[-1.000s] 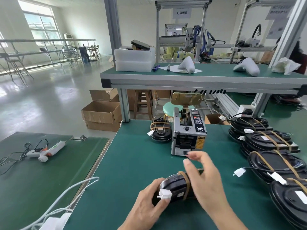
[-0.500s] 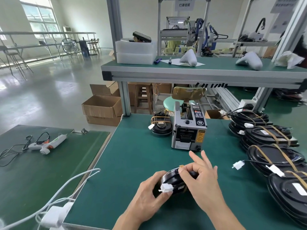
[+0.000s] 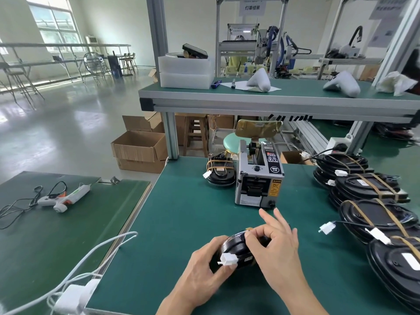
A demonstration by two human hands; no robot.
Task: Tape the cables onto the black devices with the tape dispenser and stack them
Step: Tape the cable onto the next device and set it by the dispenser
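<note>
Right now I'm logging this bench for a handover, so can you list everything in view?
held device: 1, black, tilted in both hands, near bench edge
connector: 1, white, on held device's near side
tape dispenser: 1, grey, mid-bench
taped device: 1, black, left of dispenser
stacked devices: several, black with tan tape, right side
bench mat: 1, green
glue gun: 1, white, left table
cartons: several, brown, floor beyond bench
foam trays: white stack, upper shelf
stool: 1, pale green seat, behind dispenser
left hand: grips held device
right hand: pinches at device's top, other fingers straight
</note>
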